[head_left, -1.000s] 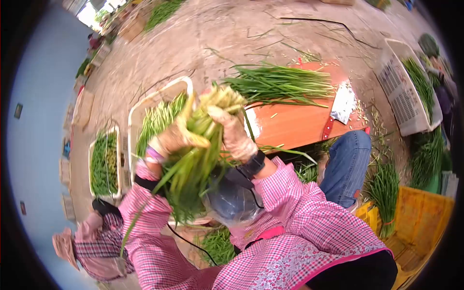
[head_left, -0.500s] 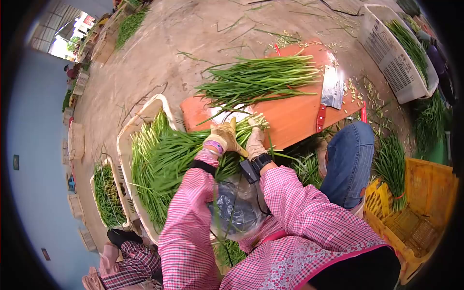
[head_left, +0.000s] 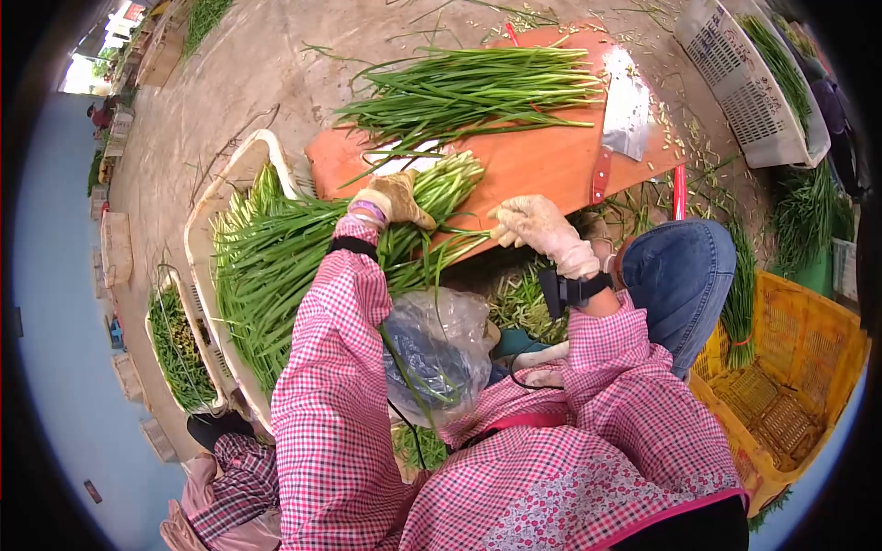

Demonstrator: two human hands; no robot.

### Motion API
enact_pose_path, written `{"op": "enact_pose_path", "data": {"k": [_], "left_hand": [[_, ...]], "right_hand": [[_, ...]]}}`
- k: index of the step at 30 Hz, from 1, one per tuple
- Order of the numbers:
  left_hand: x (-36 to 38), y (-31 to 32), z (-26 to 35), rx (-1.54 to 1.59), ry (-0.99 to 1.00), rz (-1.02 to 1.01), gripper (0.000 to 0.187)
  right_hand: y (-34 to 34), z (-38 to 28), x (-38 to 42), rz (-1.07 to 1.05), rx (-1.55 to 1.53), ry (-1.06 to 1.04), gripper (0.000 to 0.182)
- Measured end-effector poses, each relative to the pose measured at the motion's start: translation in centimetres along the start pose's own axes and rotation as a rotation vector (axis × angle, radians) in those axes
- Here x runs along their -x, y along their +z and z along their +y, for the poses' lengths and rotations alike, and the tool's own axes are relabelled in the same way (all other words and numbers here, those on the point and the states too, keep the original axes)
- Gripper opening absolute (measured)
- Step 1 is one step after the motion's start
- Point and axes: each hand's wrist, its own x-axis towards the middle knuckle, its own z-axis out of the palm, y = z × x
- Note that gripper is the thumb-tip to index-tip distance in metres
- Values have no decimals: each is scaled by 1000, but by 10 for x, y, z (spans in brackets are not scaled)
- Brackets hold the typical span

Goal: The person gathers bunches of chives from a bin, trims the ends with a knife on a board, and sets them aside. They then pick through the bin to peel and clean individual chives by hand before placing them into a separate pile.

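My gloved left hand [head_left: 393,197] is closed around a bunch of garlic chives [head_left: 450,184], pale cut ends to the right. Its leaves trail back over the white crate [head_left: 199,241]. To the right, my gloved right hand [head_left: 540,228] pinches the end of a few loose chive leaves [head_left: 467,241] that stretch from under the bunch. Ahead of both hands, a larger pile of chives [head_left: 487,87] lies on the orange board [head_left: 542,184]. A cleaver [head_left: 625,115] with a red handle rests flat on the board's right side.
At the far right stands a white crate [head_left: 735,87] of chives. A yellow crate [head_left: 790,367] sits right of my knee [head_left: 684,275]. A clear plastic bag [head_left: 441,354] hangs before me, near trimmings [head_left: 528,298]. Another person's plaid sleeve [head_left: 234,491] shows lower left.
My right hand has left the bunch's cut ends and moved right, drawing out a few leaves. My left hand still grips the bunch. The whole view has shifted slightly.
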Motion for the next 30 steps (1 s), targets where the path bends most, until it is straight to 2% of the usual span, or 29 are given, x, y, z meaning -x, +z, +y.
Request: {"op": "enact_pose_path", "data": {"k": [2,3,6,11,14,15,16,18,21,26,27,30], "left_hand": [[-1,0,0,0,-13,-16,105],[-2,0,0,4,-13,-22,104],[7,-2,6,36,-42,-26,102],[7,0,5,67,-18,-17,105],[4,2,1,91,3,-8,111],[0,6,-2,83,8,7,113],[-1,6,-3,77,9,20,116],[-3,6,2,151,-58,17,132],[14,-1,34,-167,-218,15,150],[10,23,39,-145,-264,154,136],[9,21,38,-150,-241,151,124],[11,16,37,-106,-225,116,115]], "right_hand": [[6,12,12,4,95,4,25],[15,24,12,259,672,-250,28],[26,41,6,354,964,-592,31],[17,49,-6,145,815,-571,19],[21,32,-22,237,843,-767,14],[27,27,-31,212,847,-763,12],[32,14,-35,96,1000,-696,12],[46,29,-62,152,1206,-656,10],[46,39,-71,211,1094,-626,9],[48,44,-64,306,988,-495,15],[44,34,-61,313,990,-448,15],[24,6,-39,349,876,-428,17]]}}
